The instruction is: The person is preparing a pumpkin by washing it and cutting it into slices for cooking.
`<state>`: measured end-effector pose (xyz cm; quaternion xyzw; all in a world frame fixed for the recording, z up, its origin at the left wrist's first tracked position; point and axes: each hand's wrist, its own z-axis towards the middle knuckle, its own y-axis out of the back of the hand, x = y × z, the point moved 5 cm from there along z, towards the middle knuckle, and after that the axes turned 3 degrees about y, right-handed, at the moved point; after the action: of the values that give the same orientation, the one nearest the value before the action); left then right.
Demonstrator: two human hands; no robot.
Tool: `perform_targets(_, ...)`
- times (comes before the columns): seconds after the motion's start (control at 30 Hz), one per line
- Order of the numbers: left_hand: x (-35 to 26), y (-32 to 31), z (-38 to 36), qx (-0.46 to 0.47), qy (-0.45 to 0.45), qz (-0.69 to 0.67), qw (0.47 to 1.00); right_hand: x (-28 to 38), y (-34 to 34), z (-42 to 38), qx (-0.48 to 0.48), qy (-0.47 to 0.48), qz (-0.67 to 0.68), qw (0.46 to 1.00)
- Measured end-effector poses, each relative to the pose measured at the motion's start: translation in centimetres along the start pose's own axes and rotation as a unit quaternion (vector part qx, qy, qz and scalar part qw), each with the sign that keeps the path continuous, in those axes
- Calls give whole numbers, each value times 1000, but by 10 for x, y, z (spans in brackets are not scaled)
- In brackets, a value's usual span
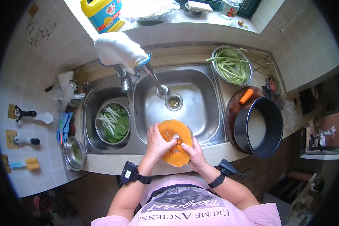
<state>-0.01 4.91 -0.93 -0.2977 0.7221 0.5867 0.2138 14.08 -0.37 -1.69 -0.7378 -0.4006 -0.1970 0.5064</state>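
A cut pumpkin [184,131] with orange flesh and a stringy, seedy hollow faces up over the front edge of the right sink basin [147,109]. My left hand [157,142] grips its left side, the thumb reaching into the hollow. On the right side, my right hand [195,153] holds the rim, its thumb on the flesh near the seeds. Both thumbs nearly meet at the middle. The fingers beneath the pumpkin are hidden. Behind it, the faucet [154,80] points at the drain [174,102].
A bowl of leafy greens [113,124] sits in the left basin. To the right are a bowl of green beans [231,66], a carrot piece [246,96] on a round board [233,109], and a deep black pan [265,128]. A metal bowl [74,153] stands at the left.
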Motion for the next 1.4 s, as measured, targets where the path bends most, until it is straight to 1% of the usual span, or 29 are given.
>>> perform_targets(0.07,3,-3,0,-20,-5,8,1000,-4,0,0,-8,-1,3,1000)
perform_targets(0.13,10,12,4,0,-8,-2,1000,-11,-14,4,-15,10,-3,1000)
perform_targets(0.27,5,0,10,19,-11,-33,999,-3,-7,7,-44,29,-45,998)
perform_targets(0.37,13,-4,14,36,-12,-45,998,0,-13,7,-52,47,-69,995)
perform_targets(0.47,14,-8,19,70,10,-25,997,-2,-9,14,-58,48,-80,994)
perform_targets(0.57,15,-14,23,101,6,-11,995,-4,-4,17,-61,43,-91,993)
perform_targets(0.67,32,-30,28,109,4,-47,993,-6,-2,19,-62,45,-116,990)
perform_targets(0.77,31,-32,29,101,-9,-49,994,-5,0,21,-67,43,-121,989)
perform_targets(0.87,28,-33,26,86,-2,-37,996,-7,0,21,-70,37,-128,989)
perform_targets(0.97,27,-26,25,110,-20,-47,993,-6,-2,21,-58,35,-145,987)
perform_targets(1.07,33,-16,25,90,-39,-24,995,-1,-2,22,-41,25,-150,987)
perform_targets(1.17,39,-9,32,96,-54,-67,992,5,13,23,-48,-19,-72,996)
perform_targets(1.2,38,-3,35,91,-26,-61,994,9,14,23,-39,-13,-58,997)
perform_targets(1.3,27,14,32,-5,-72,-25,997,19,20,20,-23,3,-31,999)
perform_targets(1.4,21,25,30,-86,-125,-136,979,24,21,20,-25,21,-24,999)
